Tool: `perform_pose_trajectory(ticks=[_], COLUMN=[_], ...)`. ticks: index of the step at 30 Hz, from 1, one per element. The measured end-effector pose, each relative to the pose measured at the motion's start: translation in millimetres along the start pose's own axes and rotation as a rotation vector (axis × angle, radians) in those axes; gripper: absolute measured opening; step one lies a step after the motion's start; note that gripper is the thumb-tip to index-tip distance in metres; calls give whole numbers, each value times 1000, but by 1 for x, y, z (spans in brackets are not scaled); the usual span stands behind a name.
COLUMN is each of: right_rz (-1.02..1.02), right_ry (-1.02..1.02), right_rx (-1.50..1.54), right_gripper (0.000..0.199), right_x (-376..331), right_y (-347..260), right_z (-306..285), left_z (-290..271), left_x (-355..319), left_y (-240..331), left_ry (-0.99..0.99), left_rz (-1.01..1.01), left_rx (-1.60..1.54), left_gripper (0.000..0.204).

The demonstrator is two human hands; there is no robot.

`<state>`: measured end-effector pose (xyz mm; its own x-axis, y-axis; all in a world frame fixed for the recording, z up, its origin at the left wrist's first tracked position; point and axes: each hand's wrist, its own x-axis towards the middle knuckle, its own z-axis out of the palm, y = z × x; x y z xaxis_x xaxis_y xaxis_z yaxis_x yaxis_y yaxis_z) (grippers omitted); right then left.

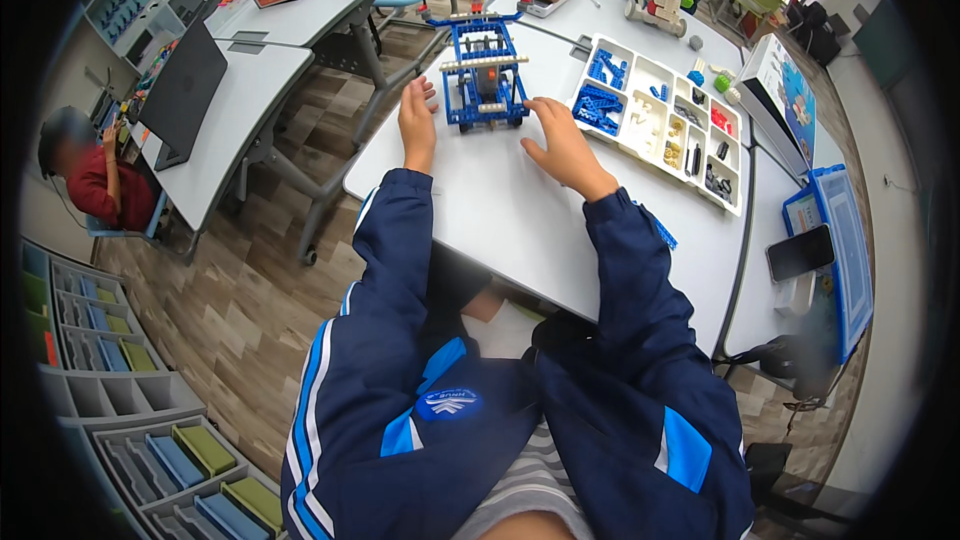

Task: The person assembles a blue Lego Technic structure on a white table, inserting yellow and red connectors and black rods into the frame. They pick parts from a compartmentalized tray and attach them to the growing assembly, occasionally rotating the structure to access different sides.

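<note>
Blue model (486, 77) sits btwn L hand (417, 127) and R hand (566, 147), both uncurled, gripping nothing; prob. a positioning step, next move calling for even contact both sides.

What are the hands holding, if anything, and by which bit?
Nothing looks held. The blue brick model stands between the open left hand and right hand; whether the right fingertips touch its near corner, I can't tell.

Left hand (416, 126), right hand (566, 148), blue model (487, 78) between
</note>
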<state>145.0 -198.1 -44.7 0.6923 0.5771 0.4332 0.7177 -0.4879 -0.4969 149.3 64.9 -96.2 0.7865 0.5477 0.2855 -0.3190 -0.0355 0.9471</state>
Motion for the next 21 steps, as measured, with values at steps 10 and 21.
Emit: perform_pose_trajectory(ticks=[10,21], right_rz=[4,69], right_ry=[-106,30], right_rx=[170,168], right_gripper=[32,17], right_x=[-71,-90], right_y=[-63,-86], right_z=[-52,-54], left_z=[-24,-24], left_x=[-22,-34], left_y=[1,12], left_ry=[17,81], left_rz=[40,93], left_rx=[243,349], left_gripper=[30,14])
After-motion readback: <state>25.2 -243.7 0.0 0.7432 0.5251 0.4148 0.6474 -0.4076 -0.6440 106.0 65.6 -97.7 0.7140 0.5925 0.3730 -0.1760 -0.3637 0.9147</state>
